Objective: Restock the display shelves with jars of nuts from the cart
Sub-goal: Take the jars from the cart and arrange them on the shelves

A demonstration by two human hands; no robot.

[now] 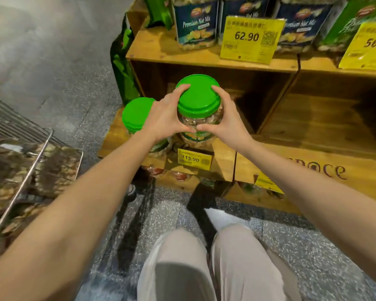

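Bearing a partly hidden label, the green-lidded jar of nuts (198, 105) is at the front of the lower wooden shelf (313, 122), above a yellow price tag (193, 159) reading 115.90. A second green-lidded jar (137, 114) stands just left. Above, "Premium Nut Mix" jars (195, 25) flank a 62.90 tag (251, 39). A wire cart (30, 153) stands left. The left hand (167, 114) and right hand (228, 118) clamp the jar's neck.
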